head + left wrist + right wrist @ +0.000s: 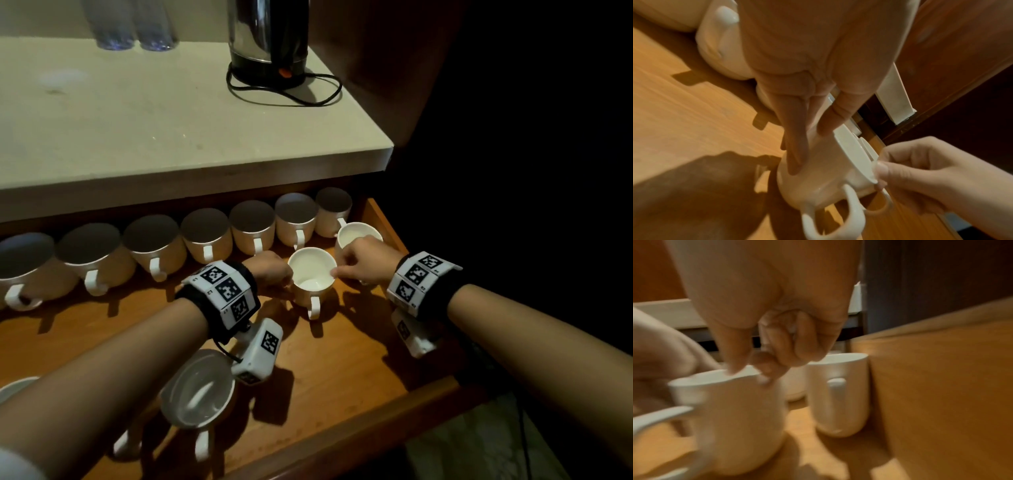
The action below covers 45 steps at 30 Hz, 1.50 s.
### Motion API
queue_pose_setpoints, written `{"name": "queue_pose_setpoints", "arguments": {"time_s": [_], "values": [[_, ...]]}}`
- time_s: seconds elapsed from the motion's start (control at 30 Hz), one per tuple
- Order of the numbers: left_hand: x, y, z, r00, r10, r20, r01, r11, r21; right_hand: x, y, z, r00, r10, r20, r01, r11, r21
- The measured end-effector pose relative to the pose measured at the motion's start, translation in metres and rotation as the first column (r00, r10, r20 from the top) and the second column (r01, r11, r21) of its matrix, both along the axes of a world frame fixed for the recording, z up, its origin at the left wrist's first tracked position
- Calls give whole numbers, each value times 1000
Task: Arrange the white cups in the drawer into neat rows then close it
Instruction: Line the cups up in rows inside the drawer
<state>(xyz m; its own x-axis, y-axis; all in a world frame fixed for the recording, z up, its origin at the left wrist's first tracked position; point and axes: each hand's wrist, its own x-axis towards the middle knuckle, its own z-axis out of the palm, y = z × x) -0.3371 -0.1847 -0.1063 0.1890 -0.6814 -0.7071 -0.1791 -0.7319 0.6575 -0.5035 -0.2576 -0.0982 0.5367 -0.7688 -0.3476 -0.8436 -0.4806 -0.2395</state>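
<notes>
An open wooden drawer [346,363] holds several white cups. Both hands are on one upright white cup [311,277] toward the right of the drawer, its handle facing me. My left hand [274,274] lies against its left wall, fingers [795,162] straight down the side and thumb near the rim. My right hand [359,263] pinches the rim [748,376] on the right between thumb and forefinger. The cup's base is close to the drawer floor; whether it touches I cannot tell. A second upright cup [358,233] stands just behind my right hand by the drawer's right wall.
A row of cups [205,236] lines the drawer's back under the counter [171,120]. More cups [198,390] sit near the front left under my left forearm. A kettle [270,41] with its cable and two glasses [130,24] stand on the counter.
</notes>
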Motion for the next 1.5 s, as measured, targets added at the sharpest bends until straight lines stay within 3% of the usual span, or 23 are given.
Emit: {"name": "queue_pose_setpoints", "arguments": {"time_s": [0.1, 0.33, 0.63, 0.83, 1.0, 1.1, 1.23, 1.37, 1.5], "values": [[-1, -2, -2, 1000, 2, -19, -1, 1000, 6, 3, 4, -2, 999, 46, -6, -47, 998, -53], [-7, -5, -5, 999, 13, -39, -15, 997, -73, 9, -3, -8, 999, -37, -14, 34, 984, -176], [-12, -7, -5, 999, 33, -25, -36, 992, -122, 16, -9, -12, 995, -15, -94, -11, 961, -275], [1, 0, 5, 993, 107, -46, -112, 986, -124, 23, -4, -4, 999, -30, 13, 33, 963, -268], [31, 20, 25, 983, 181, -41, -186, 966, -178, 60, 13, 3, 989, 103, 107, -92, 991, -101], [57, 41, 33, 964, 264, -29, -264, 945, -192, 91, 31, 2, 959, 241, 152, -248, 968, 29], [89, 75, 36, 942, 336, 12, -329, 927, -181, 122, 65, 5, 869, 486, 87, -493, 844, 210], [111, 103, 33, 901, 433, 15, -421, 885, -199, 143, 92, 1, 773, 634, -2, -591, 722, 359], [121, 120, 30, 898, 439, 18, -429, 886, -177, 156, 107, -3, 672, 733, -106, -667, 662, 342]]}}
